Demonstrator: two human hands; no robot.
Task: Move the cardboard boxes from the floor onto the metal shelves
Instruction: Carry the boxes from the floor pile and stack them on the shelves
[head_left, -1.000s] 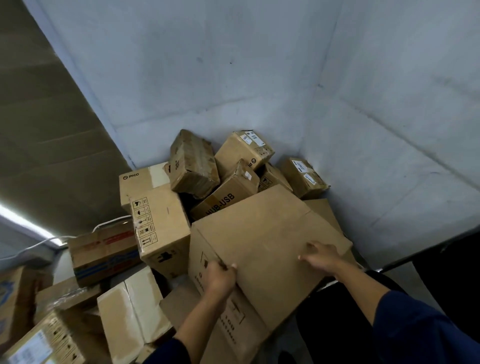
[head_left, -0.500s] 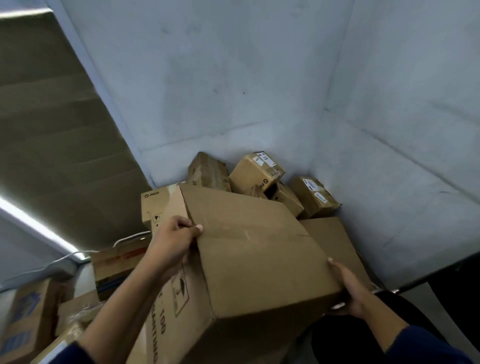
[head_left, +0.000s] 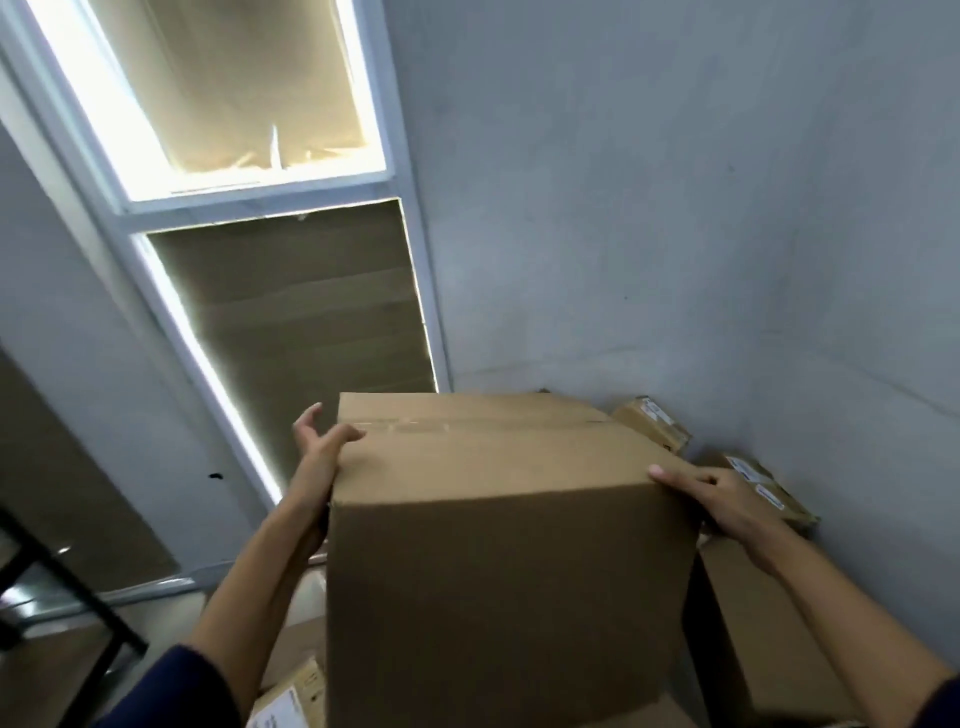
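Far left, a black metal shelf frame (head_left: 62, 587) cuts diagonally across the lower corner. Behind it stands a white-framed window panel (head_left: 260, 197), bright at the top and covered with brown board lower down. Left hand (head_left: 319, 452) presses against the left side of a large plain brown cardboard box (head_left: 498, 551), thumb hooked over the top edge and fingers loosely spread, some lifted off the cardboard. The box sits centre frame, held up between both hands, taped seam on top facing the grey wall (head_left: 675, 208). Right hand (head_left: 719, 501) lies on the upper right corner of the box, fingers fairly straight and together. Small labelled cardboard boxes (head_left: 652, 421) lie in the corner behind, right of the held box. A flat brown carton (head_left: 753, 639) lies below the right forearm. Both sleeves dark blue.
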